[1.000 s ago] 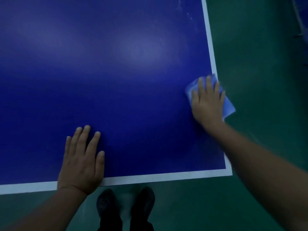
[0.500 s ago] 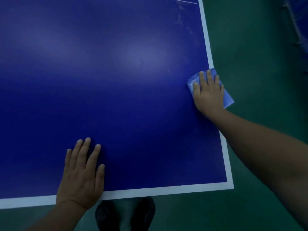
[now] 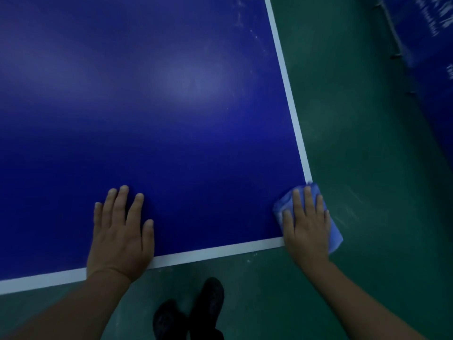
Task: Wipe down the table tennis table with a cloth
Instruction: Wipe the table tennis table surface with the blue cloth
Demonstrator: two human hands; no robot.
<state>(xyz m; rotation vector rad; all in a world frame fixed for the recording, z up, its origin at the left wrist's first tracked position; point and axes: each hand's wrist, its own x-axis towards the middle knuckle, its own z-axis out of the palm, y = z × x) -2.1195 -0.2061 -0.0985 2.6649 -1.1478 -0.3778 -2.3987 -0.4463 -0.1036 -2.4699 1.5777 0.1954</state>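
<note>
Dim room. Person stands at the near right corner of the table tennis surface (image 3: 171, 106), deep blue with a white border line (image 3: 291, 114) along its right and near edges.

Right hand (image 3: 306, 227) lies palm-down on a light blue cloth (image 3: 334, 238), fingers (image 3: 307, 200) straight and slightly spread, pressing rather than gripping. Cloth sits right at the corner, bunched under the palm; its left part is on the blue surface, its right part hangs past the edge over the floor.

Left hand (image 3: 120, 231) flat on the surface near the front edge, well apart from the right hand, fingers extended and a little fanned, holding nothing. Heel of the palm covers the white line.

Faint pale scuffs on the surface at far right, near the top of the view. Green floor (image 3: 355, 143) around the table. Two dark shoes (image 3: 193, 312) below the near edge. A blue panel (image 3: 429, 57) at far right, blurred.
</note>
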